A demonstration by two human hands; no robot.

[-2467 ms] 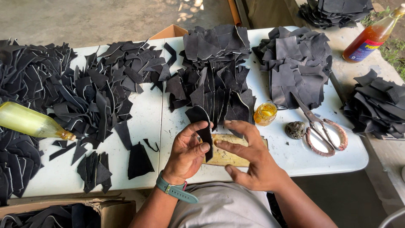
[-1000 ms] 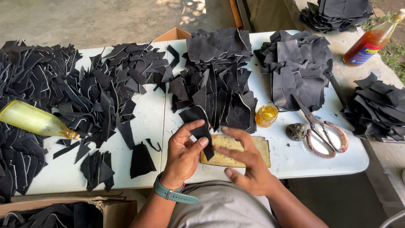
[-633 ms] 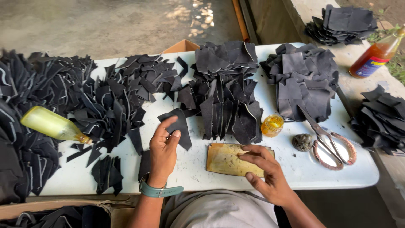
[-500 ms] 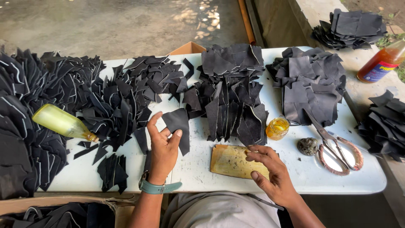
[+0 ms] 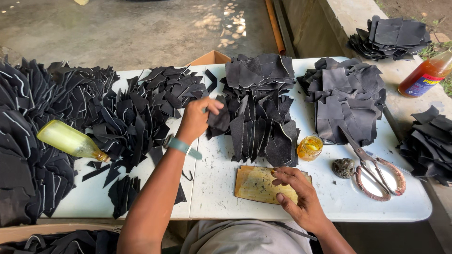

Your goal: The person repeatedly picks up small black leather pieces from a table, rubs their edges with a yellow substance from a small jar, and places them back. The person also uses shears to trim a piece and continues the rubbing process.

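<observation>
My left hand (image 5: 197, 117) reaches forward over the white table (image 5: 329, 207) and grips a black leather piece (image 5: 220, 119) beside the middle pile of black cut pieces (image 5: 261, 113). A teal band sits on that wrist. My right hand (image 5: 297, 194) rests with fingers spread on a yellow-stained flat board (image 5: 254, 184) near the table's front edge, holding nothing. A small jar of yellow glue (image 5: 309, 147) stands just beyond the board.
Large scissors (image 5: 374, 165) and a stone (image 5: 343, 168) lie at the right. More black stacks (image 5: 346, 101) sit right and far left (image 5: 28, 141). A yellow-green bottle (image 5: 70, 140) lies on the left; an orange bottle (image 5: 426, 75) stands on the ledge.
My left hand lifted a black piece off the board and carried it forward and left to the piles. My right hand stayed on the board. The view shifted slightly.
</observation>
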